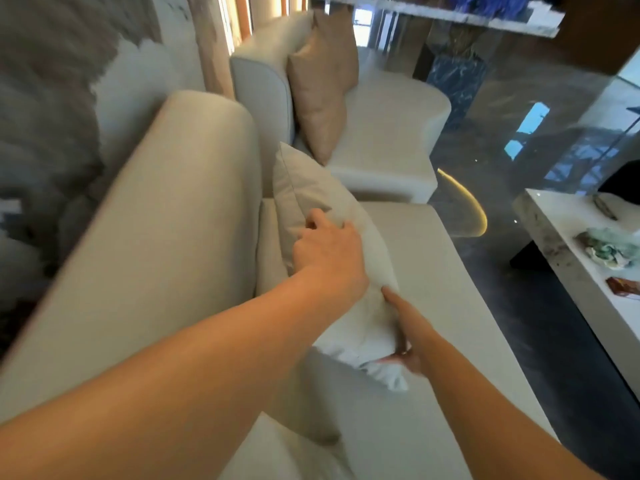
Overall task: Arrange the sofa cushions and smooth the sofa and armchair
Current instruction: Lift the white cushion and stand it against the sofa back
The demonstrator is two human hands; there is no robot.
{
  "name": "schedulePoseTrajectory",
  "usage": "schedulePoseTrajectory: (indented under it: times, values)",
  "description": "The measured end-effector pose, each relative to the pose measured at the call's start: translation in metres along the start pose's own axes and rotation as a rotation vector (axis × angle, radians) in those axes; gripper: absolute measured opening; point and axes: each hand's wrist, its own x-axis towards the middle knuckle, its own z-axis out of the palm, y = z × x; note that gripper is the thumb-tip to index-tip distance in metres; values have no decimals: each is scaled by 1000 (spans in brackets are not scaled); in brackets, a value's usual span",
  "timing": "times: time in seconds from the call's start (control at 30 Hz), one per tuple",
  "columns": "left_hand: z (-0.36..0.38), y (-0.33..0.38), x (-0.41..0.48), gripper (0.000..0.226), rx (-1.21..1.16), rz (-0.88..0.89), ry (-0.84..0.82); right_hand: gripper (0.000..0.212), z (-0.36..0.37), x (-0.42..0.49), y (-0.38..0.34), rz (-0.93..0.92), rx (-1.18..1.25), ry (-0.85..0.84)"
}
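Pale grey fabric covers the cushion (311, 199) you are handling, and it stands on edge on the sofa (450, 306) seat, leaning toward the backrest (166, 237). It dents and wrinkles where you touch it, so expect it to be light, soft and floppy, with nothing stiff inside; it will likely sag if you lift it by one corner. Your left hand (329, 251) curls over its upper edge, fingers bent into the fabric, while your right hand (405, 327) lies flat along its lower front with the fingers extended and close together, thumb tucked near a fluffy white patch (384, 372) by the cushion's near end; whether that hand pinches the cloth, you cannot tell. Holding top edge and lower side together, as now, looks like the steadiest grip for setting it upright. Beyond it, a tan cushion (322, 91) stands against the armchair (391, 133). Containers are absent from view; at the right, a white table (554, 258) carries a few small objects, too blurred to name.
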Motion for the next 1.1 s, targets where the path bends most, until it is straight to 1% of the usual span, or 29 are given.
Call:
schedulePoseTrajectory:
  times: [0.03, 0.07, 0.13, 0.2, 0.27, 0.33, 0.37, 0.4, 0.47, 0.53, 0.6, 0.67, 0.73, 0.8, 0.87, 0.97, 1.03, 1.1]
  values:
    - [-14, -6, -2, 60, 78, -14, -27, 47, 20, -11, 2, 51, 32, -70]
    - [-23, -17, -6, 61, 134, -34, -56, 51, 44, -20, 8, 98, 46, -125]
    - [-30, -50, -16, 62, 173, -41, -100, 70, 91, -31, 25, 153, 23, -171]
    - [-28, -85, -32, 66, 136, 76, -113, 82, 119, -37, 40, 115, -48, -123]
    - [-21, -115, -49, 61, 7, 204, -40, 82, 125, -48, 49, 83, -58, -92]
    - [-19, -136, -61, 51, -211, 241, 65, 75, 114, -67, 50, 71, -77, -92]
    - [-19, -142, -67, 48, -309, 235, 96, 67, 106, -78, 50, 45, -138, -93]
    - [-21, -145, -74, 45, -376, 223, 109, 58, 98, -90, 50, 8, -213, -91]
    - [-29, -144, -95, 40, -407, 186, 121, 46, 80, -123, 52, -70, -343, -77]
    - [-41, -142, -125, 34, -367, 141, 117, 35, 62, -162, 56, -151, -530, -51]
    - [-53, -141, -161, 33, -294, 98, 65, 24, 47, -206, 60, -239, -805, -22]
    - [-63, -142, -205, 29, -187, 55, -26, 23, 36, -253, 70, -369, -1035, -20]
    - [-72, -140, -259, 27, -32, -23, -91, 26, 23, -298, 90, -524, -1164, -53]
    - [-80, -135, -319, 31, 101, -105, -122, 25, 5, -344, 111, -647, -1241, -73]
    - [-83, -128, -381, 35, 169, -155, -170, 21, -20, -392, 139, -660, -1274, -111]
    - [-71, -121, -466, 39, 157, -206, -313, 30, -68, -453, 194, -605, -1451, -141]
    - [-55, -118, -516, 43, 131, -250, -405, 36, -99, -479, 237, -535, -1560, -209]
    - [-34, -113, -565, 47, 133, -280, -430, 35, -126, -498, 286, -416, -1643, -302]
